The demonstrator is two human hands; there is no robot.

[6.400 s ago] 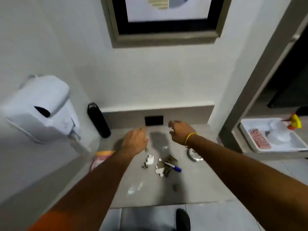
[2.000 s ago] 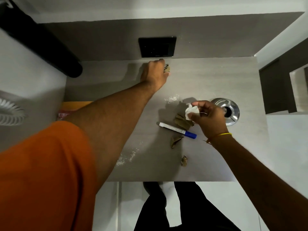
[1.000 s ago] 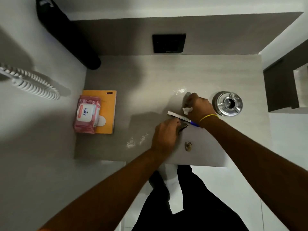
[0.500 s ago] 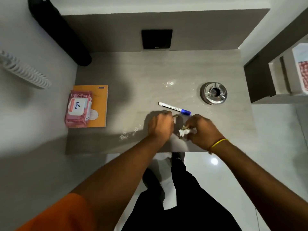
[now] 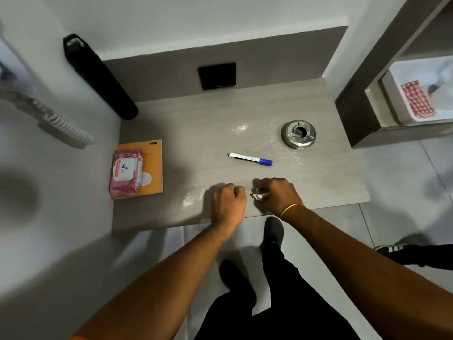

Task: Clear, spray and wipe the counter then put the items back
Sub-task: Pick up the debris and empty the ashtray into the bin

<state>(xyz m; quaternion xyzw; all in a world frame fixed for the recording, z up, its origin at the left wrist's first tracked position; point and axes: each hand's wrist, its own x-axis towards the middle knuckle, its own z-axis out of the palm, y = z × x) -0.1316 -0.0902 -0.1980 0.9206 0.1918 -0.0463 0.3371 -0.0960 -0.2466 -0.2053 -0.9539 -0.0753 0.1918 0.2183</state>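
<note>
Clearing half done: right hand clutches crumpled paper scraps at the counter near edge; left hand fisted, perhaps holding debris; marker, ashtray, powder remain

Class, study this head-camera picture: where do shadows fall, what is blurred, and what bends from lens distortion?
Head view: soft shadows lie on the counter left of both fists and beside the orange notebook; the coiled cord at the left edge is blurred; the black bottle leans outward from wide-angle distortion.
</note>
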